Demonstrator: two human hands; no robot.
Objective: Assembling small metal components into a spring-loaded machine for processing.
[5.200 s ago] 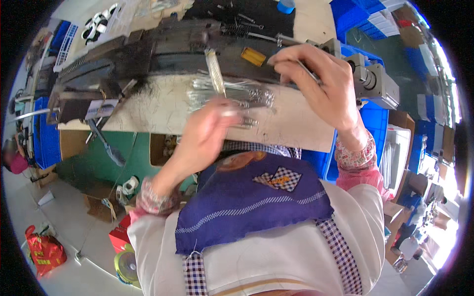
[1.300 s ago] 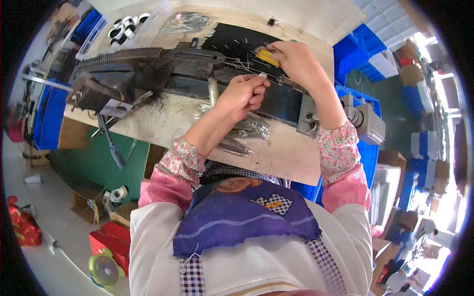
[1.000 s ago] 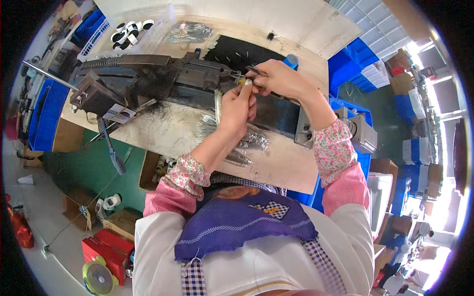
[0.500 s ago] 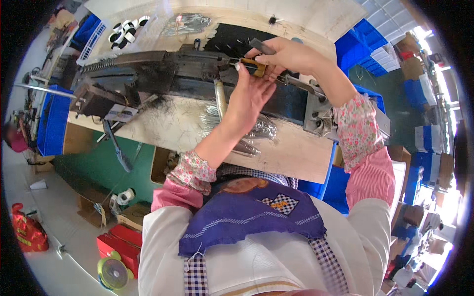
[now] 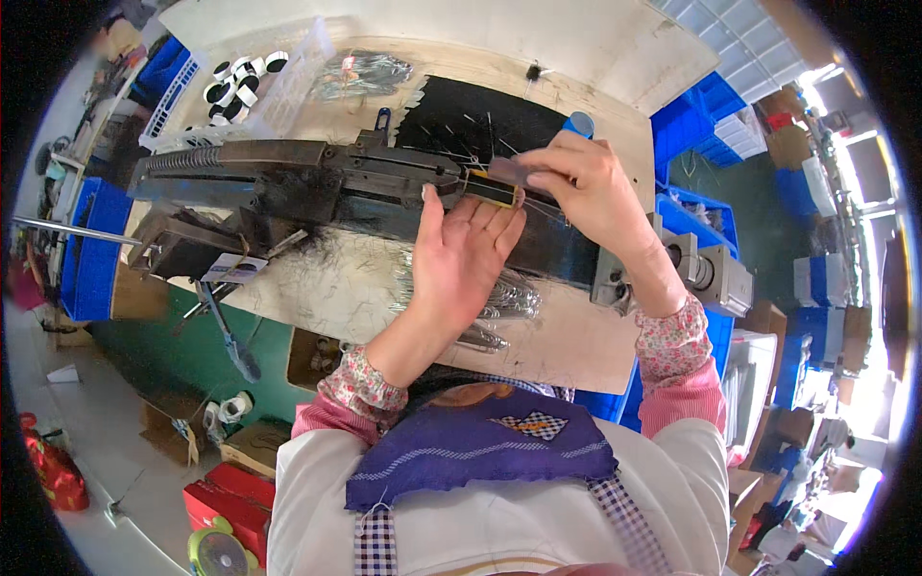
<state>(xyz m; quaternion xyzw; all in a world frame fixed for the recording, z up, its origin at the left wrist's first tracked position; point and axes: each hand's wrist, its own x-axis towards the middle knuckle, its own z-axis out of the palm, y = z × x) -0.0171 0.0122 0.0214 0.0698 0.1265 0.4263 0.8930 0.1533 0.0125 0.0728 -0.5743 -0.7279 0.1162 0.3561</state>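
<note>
A long dark metal machine [image 5: 389, 173] lies across the bench, its narrow end pointing right. At that end sits a small yellow-edged dark piece [image 5: 497, 190]. My left hand [image 5: 456, 254] is palm up with the fingers stretched out, their tips at the lower edge of this piece and the thumb against the machine. Pinched between the fingers and thumb of my right hand [image 5: 595, 187] is a small dark flat block [image 5: 509, 171], just above the yellow-edged piece. Whether the two touch cannot be made out.
Thin wires or needles lie on a black mat [image 5: 451, 113] behind the hands. A clear bin [image 5: 279, 115] with black-and-white rolls stands back left. Bundles of thin strands [image 5: 514, 298] lie in front. A grey motor-like unit [image 5: 711, 274] stands right, near blue crates [image 5: 696, 101].
My right hand has come down and nearer, bringing the dark block from above to the yellow-edged piece. My left hand has turned more palm up with its fingers straighter. The whole view has shifted slightly.
</note>
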